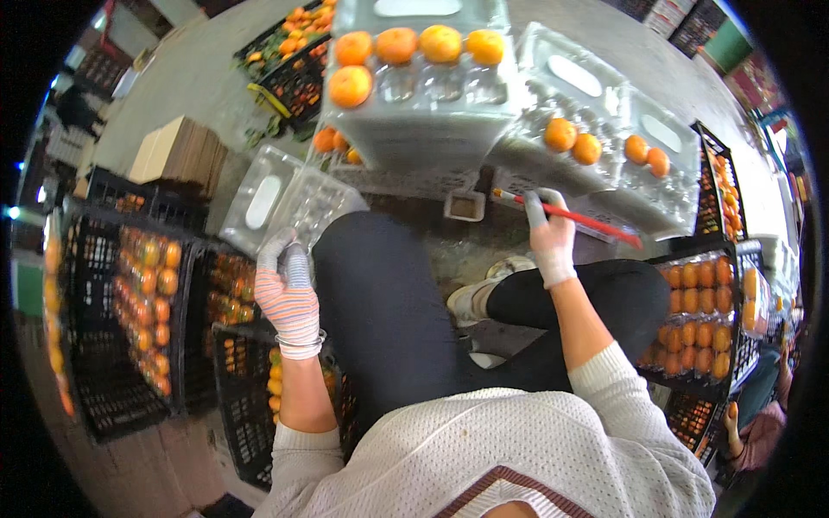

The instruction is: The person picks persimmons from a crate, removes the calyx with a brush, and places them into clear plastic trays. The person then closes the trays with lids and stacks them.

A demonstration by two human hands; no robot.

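Note:
My right hand (550, 236), in a pale glove, grips a slim red-handled tool (592, 223), apparently a brush, whose tip points left. Just left of that tip sits a small white dish (464, 206) with something brownish in it. My left hand (286, 291) wears a striped glove, its fingers curled at the near edge of an open clear plastic fruit tray (311, 207) by my left knee. Whether those fingers pinch the tray or something else is unclear. Ahead, a tall stack of clear trays (427, 123) carries several orange fruits (396, 45) in its top tray.
More clear tray stacks (570, 97) with a few fruits stand at the right. Black crates (84, 311) of packed fruit flank me on the left, and another crate (703, 317) on the right. Folded cardboard (178, 155) lies at far left. Another person (758, 427) is at the lower right.

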